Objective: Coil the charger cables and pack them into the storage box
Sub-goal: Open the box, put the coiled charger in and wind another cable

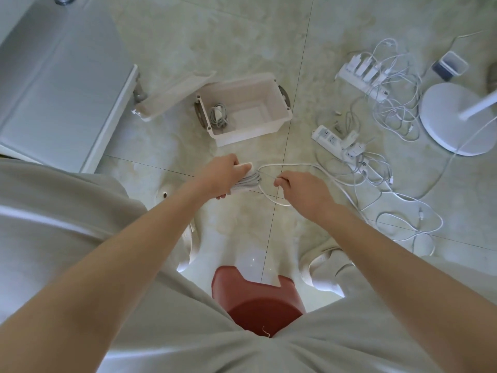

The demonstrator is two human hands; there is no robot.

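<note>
Head view has me seated over the floor (242,49), partway through a coil. My left hand (223,176) has its grip closed around a white charger brick (243,166) and the grey bundle of loops (248,181), clamping them so they cannot spring apart. My right hand (304,192) pinches the loose cable (285,165) just beside the bundle, I judge to guide the next turn on. The slack trails off right toward the tangle of cables (390,109) and the power strips (330,138). The storage box (250,135) stands open just beyond my hands, within easy reach. Its lid (172,95) lies aside on the left, and one coiled charger (219,117) sits in its left end.
</note>
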